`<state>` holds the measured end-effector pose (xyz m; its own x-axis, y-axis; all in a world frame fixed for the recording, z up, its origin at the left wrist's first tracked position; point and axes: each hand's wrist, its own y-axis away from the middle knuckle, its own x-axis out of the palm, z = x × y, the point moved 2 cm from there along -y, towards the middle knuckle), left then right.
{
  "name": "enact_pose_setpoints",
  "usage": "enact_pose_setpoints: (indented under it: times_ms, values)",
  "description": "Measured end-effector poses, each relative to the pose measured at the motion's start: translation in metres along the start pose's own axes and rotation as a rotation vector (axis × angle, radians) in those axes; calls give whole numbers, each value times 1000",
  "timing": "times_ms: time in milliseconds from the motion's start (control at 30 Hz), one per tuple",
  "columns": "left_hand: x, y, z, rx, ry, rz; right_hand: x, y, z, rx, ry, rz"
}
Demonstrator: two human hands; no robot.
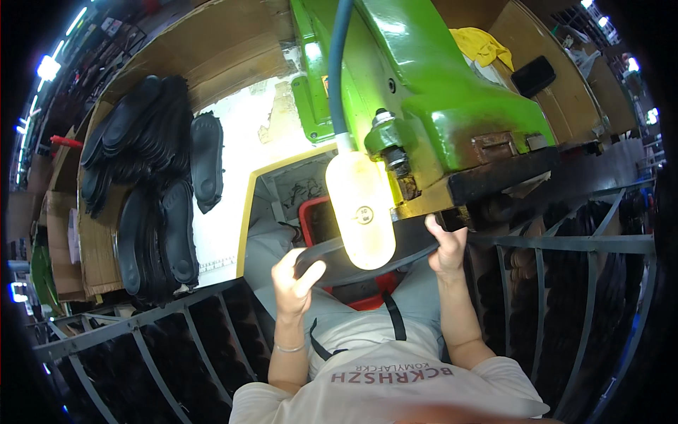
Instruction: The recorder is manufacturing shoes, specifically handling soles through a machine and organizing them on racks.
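Note:
Between my two hands stretches a black shoe sole (417,242), level below the working head of a green machine (466,106). My left hand (295,279) pinches its left end between thumb and fingers. At the other end my right hand (446,247) grips the sole close under the machine's head, thumb on top. A bright lamp (361,212) on a bent blue-grey tube hangs in front and hides the middle of the sole. Stacks of black soles (145,127) lie to the left, with one single sole (207,161) beside them on the white tabletop.
Metal racks filled with dark pieces stand at my left (148,332) and right (572,247). Cardboard walls (205,49) surround the table's back and left. A yellow cloth (482,46) and a black phone-like object (534,75) lie behind the machine. A red bin (308,218) sits below.

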<state>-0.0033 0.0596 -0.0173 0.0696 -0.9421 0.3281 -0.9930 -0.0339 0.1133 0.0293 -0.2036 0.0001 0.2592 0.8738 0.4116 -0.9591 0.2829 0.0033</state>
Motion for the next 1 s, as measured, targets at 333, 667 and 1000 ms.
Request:
enact_pose_setpoints:
  times_ms: [333, 667, 1000]
  values:
    - [75, -25, -14, -33, -500, 478, 20, -14, 12, -83, 48, 118]
    - [77, -41, -37, 555, -775, 427, 5, -5, 5, -72, -3, -15]
    - [37, 15, 15, -95, -461, 260, 1, -9, 10, -122, 163, 92]
